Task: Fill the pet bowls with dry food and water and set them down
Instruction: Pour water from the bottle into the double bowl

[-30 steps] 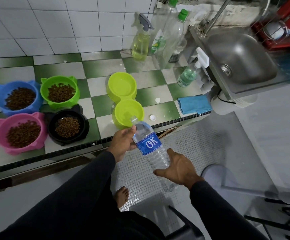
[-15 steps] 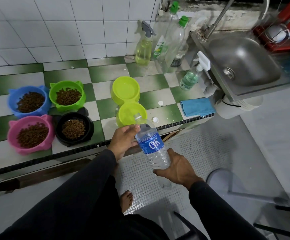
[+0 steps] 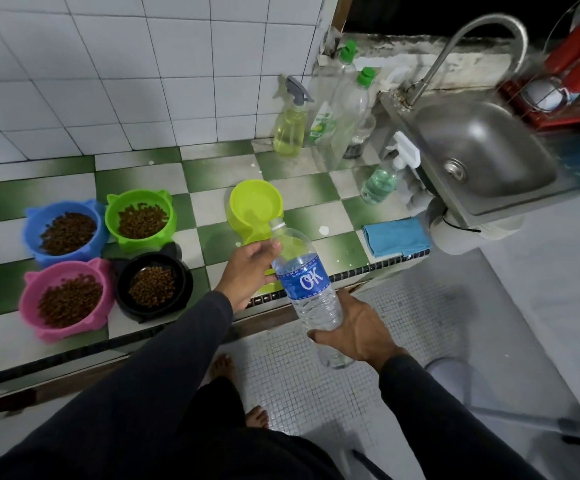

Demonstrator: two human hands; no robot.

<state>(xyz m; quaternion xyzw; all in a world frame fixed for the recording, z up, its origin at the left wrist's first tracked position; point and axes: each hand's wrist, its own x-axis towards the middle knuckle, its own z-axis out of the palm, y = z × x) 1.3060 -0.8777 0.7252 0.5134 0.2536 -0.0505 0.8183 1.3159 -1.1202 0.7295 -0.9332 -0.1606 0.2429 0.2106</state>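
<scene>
I hold a clear water bottle [image 3: 307,282] with a blue label, uncapped and tilted, its mouth over the lime-green double bowl [image 3: 256,209]. My right hand [image 3: 356,332] grips the bottle's lower body. My left hand [image 3: 252,271] steadies it near the neck and hides most of the near lime bowl. The far lime bowl holds water. To the left stand a blue bowl [image 3: 63,230], a green bowl [image 3: 141,218], a pink bowl [image 3: 67,299] and a black bowl [image 3: 153,285], each with brown dry food in it.
The bowls stand on a green-and-white checked counter [image 3: 326,188]. A white bottle cap [image 3: 324,230] and a folded blue cloth [image 3: 397,236] lie near its edge. A spray bottle [image 3: 290,128], tall clear bottles [image 3: 349,109] and a steel sink [image 3: 479,150] are at the right.
The bottle has risen and its mouth now reaches further over the lime bowls. Both hands keep their hold on it. The view has shifted, so the bowls sit further right.
</scene>
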